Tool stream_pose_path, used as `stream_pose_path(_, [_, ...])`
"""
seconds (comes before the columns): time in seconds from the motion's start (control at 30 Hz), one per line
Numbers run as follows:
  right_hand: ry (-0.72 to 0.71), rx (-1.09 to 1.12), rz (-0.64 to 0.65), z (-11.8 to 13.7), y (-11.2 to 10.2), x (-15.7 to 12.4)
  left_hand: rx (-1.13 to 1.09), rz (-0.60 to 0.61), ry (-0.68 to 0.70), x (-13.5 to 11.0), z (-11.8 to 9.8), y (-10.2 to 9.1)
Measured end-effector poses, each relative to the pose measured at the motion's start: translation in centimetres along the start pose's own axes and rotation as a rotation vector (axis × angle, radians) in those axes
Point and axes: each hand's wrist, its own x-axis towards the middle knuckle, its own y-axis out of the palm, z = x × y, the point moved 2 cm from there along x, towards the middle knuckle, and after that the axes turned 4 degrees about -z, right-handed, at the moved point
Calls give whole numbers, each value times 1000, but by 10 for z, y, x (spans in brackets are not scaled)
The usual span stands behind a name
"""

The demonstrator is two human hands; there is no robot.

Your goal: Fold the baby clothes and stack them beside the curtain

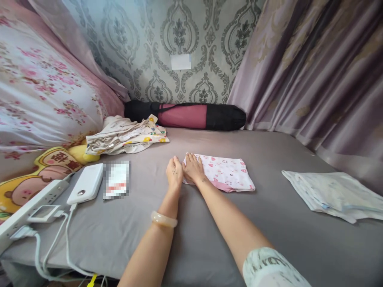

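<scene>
A small folded white cloth with pink prints (227, 172) lies flat on the grey bed sheet (209, 239). My right hand (194, 167) rests flat on the cloth's left end, fingers stretched out. My left hand (174, 172) sits just left of that edge on the sheet, fingers curled down at the cloth's border; I cannot see anything held in it. A pale bangle (163, 219) circles my left wrist.
A pile of unfolded printed clothes (125, 137) lies at the back left. A folded pale cloth (335, 195) lies at the right. A rolled pink mat in a black bag (191, 115) lines the wall. A power bank (86, 183), power strip (30, 207) and cables sit at the left.
</scene>
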Motion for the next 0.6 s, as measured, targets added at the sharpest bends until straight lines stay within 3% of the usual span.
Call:
stream_pose_path(0.23, [-13, 66, -73, 0, -6, -5, 62, 8, 91, -6, -5, 3])
stream_pose_path(0.37, [45, 136, -155, -10, -22, -6, 164, 1, 215, -10, -12, 7])
stream_pose_path(0.47, [76, 122, -159, -34, -39, -19, 265, 67, 423, -20, -18, 17])
stream_pose_path(0.6, [49, 19, -54, -73, -55, -48, 489, 303, 779, -47, -22, 37])
